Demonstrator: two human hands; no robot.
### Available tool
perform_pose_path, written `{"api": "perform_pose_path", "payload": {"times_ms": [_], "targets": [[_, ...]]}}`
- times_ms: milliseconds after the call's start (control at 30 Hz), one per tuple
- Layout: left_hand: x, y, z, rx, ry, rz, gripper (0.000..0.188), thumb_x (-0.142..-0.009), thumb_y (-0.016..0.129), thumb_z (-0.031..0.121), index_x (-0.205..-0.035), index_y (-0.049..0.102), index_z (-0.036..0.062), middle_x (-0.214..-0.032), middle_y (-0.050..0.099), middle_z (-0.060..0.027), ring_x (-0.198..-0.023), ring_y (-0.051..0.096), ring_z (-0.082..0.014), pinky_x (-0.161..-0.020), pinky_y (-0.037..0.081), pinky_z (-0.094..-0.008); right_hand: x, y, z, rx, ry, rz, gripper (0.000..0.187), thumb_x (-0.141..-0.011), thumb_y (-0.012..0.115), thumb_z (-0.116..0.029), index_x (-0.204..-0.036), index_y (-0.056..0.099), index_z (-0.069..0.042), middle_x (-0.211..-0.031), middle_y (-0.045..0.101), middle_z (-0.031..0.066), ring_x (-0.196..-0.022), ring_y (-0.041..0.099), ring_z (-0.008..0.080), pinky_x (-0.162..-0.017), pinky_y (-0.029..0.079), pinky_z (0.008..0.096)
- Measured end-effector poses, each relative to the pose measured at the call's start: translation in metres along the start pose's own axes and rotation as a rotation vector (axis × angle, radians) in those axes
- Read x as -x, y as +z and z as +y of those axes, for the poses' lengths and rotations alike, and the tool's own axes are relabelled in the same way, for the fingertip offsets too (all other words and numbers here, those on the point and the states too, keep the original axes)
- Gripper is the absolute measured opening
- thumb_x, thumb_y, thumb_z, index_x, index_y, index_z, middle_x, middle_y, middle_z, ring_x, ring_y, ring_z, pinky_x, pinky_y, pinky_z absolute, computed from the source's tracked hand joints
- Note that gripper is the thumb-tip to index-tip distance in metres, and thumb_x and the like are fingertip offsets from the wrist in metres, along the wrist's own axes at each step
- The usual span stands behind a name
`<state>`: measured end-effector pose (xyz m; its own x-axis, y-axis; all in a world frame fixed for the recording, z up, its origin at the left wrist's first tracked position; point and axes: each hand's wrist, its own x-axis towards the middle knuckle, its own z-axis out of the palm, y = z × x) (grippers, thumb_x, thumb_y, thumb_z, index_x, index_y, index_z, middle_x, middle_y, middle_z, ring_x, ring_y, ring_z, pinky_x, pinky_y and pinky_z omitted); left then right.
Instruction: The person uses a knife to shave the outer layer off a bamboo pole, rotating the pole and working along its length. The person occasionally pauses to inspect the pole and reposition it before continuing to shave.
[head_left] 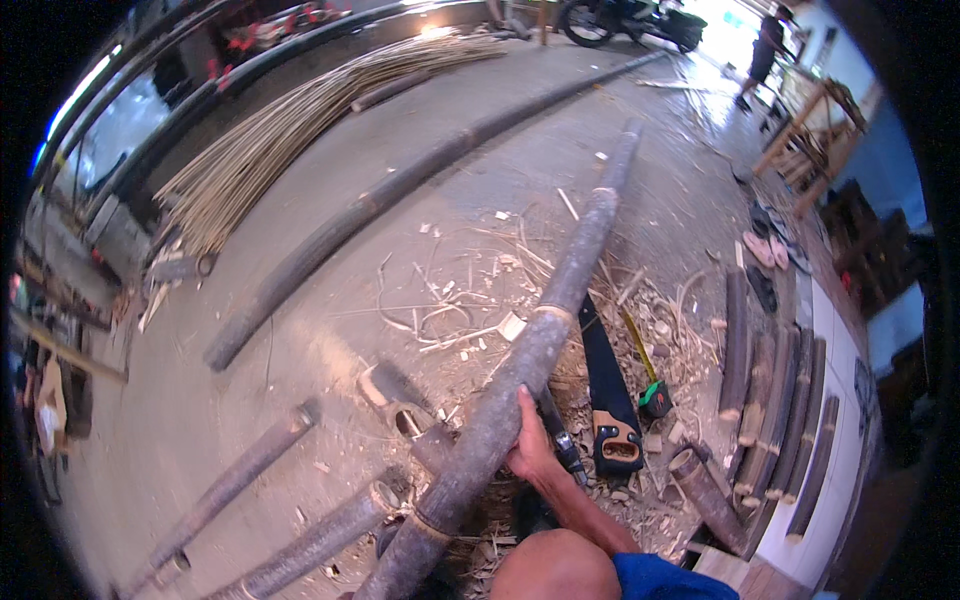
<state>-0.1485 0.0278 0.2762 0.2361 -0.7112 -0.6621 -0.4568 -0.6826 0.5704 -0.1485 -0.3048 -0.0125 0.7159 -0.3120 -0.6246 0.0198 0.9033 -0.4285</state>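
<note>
A long, dark bamboo pole (575,270) slants from the bottom edge up toward the far right across my view. My right hand (530,440) is closed around its near part, with the thumb along the right side and the other fingers hidden beneath. My left hand is out of view. Just right of the pole lies a handsaw (603,365) with a black blade and a tan-and-black handle. A green-and-black tape measure (655,400) rests beside it, its yellow blade pulled out. Close to my right wrist is a dark, narrow tool (565,445), partly hidden.
Shavings (510,265) litter the floor. Another long bamboo pole (350,215) and a bundle of thin strips (290,140) lie left; shorter bamboo pieces (765,400) line the right, near sandals (765,250). Farther back are a motorcycle (640,22), a wooden rack (805,140) and a person (768,50).
</note>
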Motion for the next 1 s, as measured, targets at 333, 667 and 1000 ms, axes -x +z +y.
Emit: {"api": "perform_pose_path", "payload": {"times_ms": [333,667,1000], "targets": [[-0.049,0.157,-0.144,0.080,-0.180,0.976,0.083,-0.073,0.087,0.044,-0.141,0.055,0.0089,-0.133,0.064,-0.0226,-0.121,0.064,-0.0412,-0.101,0.050,-0.0516,0.033,0.089,-0.104,0.534,-0.772,-0.065,0.074,-0.104,0.048,-0.062,-0.151,0.045,-0.004,-0.143,0.058,0.0180,-0.124,0.061,0.0332,-0.107,0.050,0.0491],[-0.184,0.096,-0.134,0.397,0.498,0.779,0.111,-0.073,0.089,0.053,-0.157,0.035,0.0045,-0.146,0.053,-0.0238,-0.135,0.053,-0.0420,-0.110,0.044,-0.0505,0.121,0.227,-0.208,0.448,-1.044,-0.572,0.082,-0.099,0.060,-0.056,-0.150,0.039,0.005,-0.145,0.053,0.0304,-0.128,0.057,0.0415,-0.107,0.048,0.0517],[-0.177,-0.050,-0.039,0.235,1.030,1.275,0.126,-0.061,0.090,0.057,-0.155,0.032,-0.0023,-0.142,0.048,-0.0265,-0.132,0.049,-0.0434,-0.110,0.041,-0.0501,0.157,0.280,-0.142,0.583,-0.938,-0.867,0.092,-0.093,0.068,-0.061,-0.148,0.043,0.008,-0.146,0.053,0.0268,-0.141,0.045,0.0331,-0.121,0.031,0.0402]]}}
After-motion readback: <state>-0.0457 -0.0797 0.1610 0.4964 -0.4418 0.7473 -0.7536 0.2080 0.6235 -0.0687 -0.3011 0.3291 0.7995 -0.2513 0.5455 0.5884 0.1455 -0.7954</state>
